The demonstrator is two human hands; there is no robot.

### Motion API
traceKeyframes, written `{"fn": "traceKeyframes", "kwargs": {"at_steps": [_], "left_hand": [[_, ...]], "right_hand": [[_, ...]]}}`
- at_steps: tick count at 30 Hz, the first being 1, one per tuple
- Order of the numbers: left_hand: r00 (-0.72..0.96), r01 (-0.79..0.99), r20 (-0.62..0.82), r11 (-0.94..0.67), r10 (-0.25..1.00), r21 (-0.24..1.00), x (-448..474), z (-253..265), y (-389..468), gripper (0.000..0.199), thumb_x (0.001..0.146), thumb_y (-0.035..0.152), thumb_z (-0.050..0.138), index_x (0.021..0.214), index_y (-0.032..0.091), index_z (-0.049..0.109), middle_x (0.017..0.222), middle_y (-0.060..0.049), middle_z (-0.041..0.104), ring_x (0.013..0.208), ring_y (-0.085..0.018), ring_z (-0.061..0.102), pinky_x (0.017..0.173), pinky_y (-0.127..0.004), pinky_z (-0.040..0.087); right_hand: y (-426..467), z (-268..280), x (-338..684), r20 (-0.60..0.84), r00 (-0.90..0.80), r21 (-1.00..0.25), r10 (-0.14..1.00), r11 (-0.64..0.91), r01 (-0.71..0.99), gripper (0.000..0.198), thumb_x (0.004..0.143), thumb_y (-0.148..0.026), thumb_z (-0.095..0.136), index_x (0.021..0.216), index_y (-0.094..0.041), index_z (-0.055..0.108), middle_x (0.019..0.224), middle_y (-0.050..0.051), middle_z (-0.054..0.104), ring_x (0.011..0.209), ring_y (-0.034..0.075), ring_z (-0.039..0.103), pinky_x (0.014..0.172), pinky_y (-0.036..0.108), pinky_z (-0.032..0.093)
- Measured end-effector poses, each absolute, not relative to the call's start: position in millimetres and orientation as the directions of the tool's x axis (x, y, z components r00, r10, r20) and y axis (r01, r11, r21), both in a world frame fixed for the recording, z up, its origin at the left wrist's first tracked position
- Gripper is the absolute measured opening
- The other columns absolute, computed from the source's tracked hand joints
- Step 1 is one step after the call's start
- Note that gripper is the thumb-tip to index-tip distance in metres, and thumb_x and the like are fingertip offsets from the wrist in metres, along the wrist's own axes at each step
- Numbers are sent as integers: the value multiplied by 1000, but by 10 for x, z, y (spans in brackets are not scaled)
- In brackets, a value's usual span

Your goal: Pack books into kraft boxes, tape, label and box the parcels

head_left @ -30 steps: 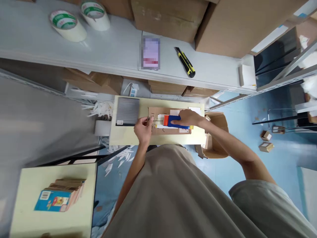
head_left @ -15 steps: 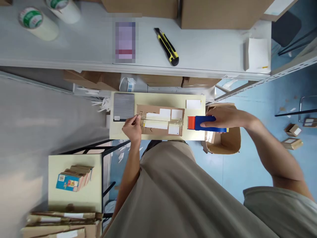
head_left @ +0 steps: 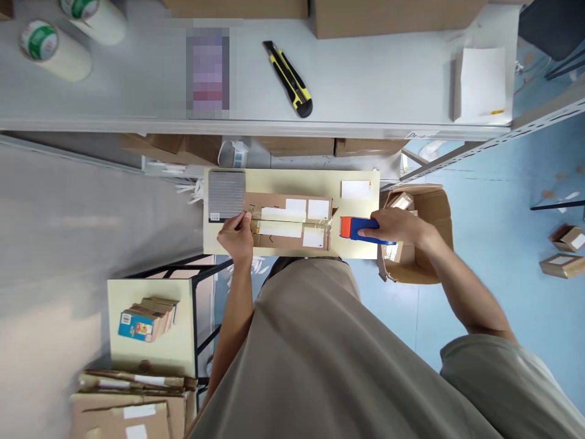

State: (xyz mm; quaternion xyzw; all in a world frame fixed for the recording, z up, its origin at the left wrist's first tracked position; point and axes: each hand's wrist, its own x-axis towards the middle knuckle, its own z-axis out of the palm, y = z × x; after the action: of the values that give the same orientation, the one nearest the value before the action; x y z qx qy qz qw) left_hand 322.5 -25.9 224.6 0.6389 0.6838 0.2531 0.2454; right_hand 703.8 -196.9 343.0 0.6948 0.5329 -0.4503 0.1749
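A brown cardboard box (head_left: 292, 242) with several white labels lies on the cream tabletop (head_left: 311, 180), a strip of clear tape running along its middle seam. At its left end is my left hand (head_left: 236, 236), thumb and fingers pinched together at the box edge; what they pinch is too small to make out. My right hand (head_left: 397, 224) is wrapped around a blue tape dispenser (head_left: 363, 229) with an orange front. The dispenser is just right of the box, apart from it, with its front towards the box.
A grey ribbed pad (head_left: 226, 192) and a white label sheet (head_left: 356, 189) lie on the tabletop. An open carton (head_left: 434, 244) holding small boxes stands right. On the shelf above are a utility knife (head_left: 289, 79) and tape rolls (head_left: 55, 52). Blue boxes (head_left: 137, 326) sit lower left.
The box and my left hand have shifted slightly left on the tabletop. My right hand has moved left with the tape dispenser, uncovering more of the open carton. The view has shifted slightly.
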Motion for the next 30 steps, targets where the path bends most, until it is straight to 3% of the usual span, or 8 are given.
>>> {"fn": "traceKeyframes", "kwargs": {"at_steps": [6, 11, 15, 19, 21, 24, 27, 30], "left_hand": [[-64, 743, -17, 59, 998, 666, 3208, 2221, -305, 34, 99, 43, 70, 110, 16, 88, 111, -13, 85, 107, -29, 81, 107, -42, 63], [-78, 740, -20, 72, 997, 669, 3210, 2193, -300, 36, 98, 46, 69, 110, 16, 86, 111, -14, 86, 105, -29, 81, 106, -42, 64], [-85, 755, -36, 89, 996, 650, 3190, 2220, -262, 32, 98, 44, 69, 109, 19, 84, 109, -13, 86, 106, -30, 81, 107, -44, 63], [-84, 762, -50, 96, 995, 641, 3170, 2321, -217, 47, 97, 41, 76, 138, 17, 74, 119, -16, 85, 111, -31, 81, 109, -45, 63], [-49, 774, 33, 17, 998, 633, 3273, 2438, -215, 61, 98, 39, 79, 152, 16, 65, 137, -21, 80, 128, -34, 77, 118, -50, 59], [152, 706, 215, -258, 965, 660, 3704, 2718, -296, 54, 107, 43, 71, 155, 20, 64, 158, -21, 68, 153, -37, 61, 132, -56, 48], [455, 439, 365, -562, 812, 702, 4419, 3048, -455, 48, 115, 45, 59, 160, 27, 62, 163, -16, 64, 160, -34, 56, 139, -56, 42], [630, 187, 487, -727, 605, 661, 5171, 3300, -536, 53, 121, 40, 46, 173, 33, 49, 172, -13, 57, 166, -32, 50, 141, -56, 40]], "right_hand": [[-1972, 3270, 6597, -785, 118, -130, 609, -347, 929, 56, 117, -62, 53, 130, -11, 74, 115, 27, 83, 115, 42, 81, 89, 42, 55], [-2075, 3205, 6325, -694, 194, -88, 694, -349, 933, 53, 119, -54, 52, 132, -6, 72, 111, 30, 83, 111, 42, 83, 88, 41, 57], [-2142, 3036, 6254, -678, 291, -37, 675, -427, 903, 42, 118, -40, 53, 127, -4, 73, 111, 32, 83, 106, 42, 84, 80, 41, 55], [-2231, 2981, 6372, -684, 379, -40, 623, -551, 834, 50, 120, -51, 49, 127, -7, 72, 116, 30, 83, 110, 40, 84, 76, 38, 52], [-2254, 3102, 6482, -679, 396, -96, 619, -609, 787, 54, 119, -58, 47, 127, -11, 71, 114, 27, 84, 107, 38, 83, 73, 36, 50], [-2189, 3456, 6639, -603, 402, -257, 689, -645, 719, 55, 118, -63, 44, 126, -15, 68, 107, 21, 85, 98, 37, 82, 73, 35, 48], [-1953, 3852, 6754, -395, 456, -383, 798, -594, 707, 56, 117, -64, 43, 138, -14, 61, 109, 21, 84, 97, 40, 80, 77, 37, 51], [-1552, 4093, 6881, -155, 492, -377, 857, -512, 772, 63, 117, -61, 41, 154, -10, 49, 122, 26, 81, 106, 44, 78, 86, 44, 56]]}}
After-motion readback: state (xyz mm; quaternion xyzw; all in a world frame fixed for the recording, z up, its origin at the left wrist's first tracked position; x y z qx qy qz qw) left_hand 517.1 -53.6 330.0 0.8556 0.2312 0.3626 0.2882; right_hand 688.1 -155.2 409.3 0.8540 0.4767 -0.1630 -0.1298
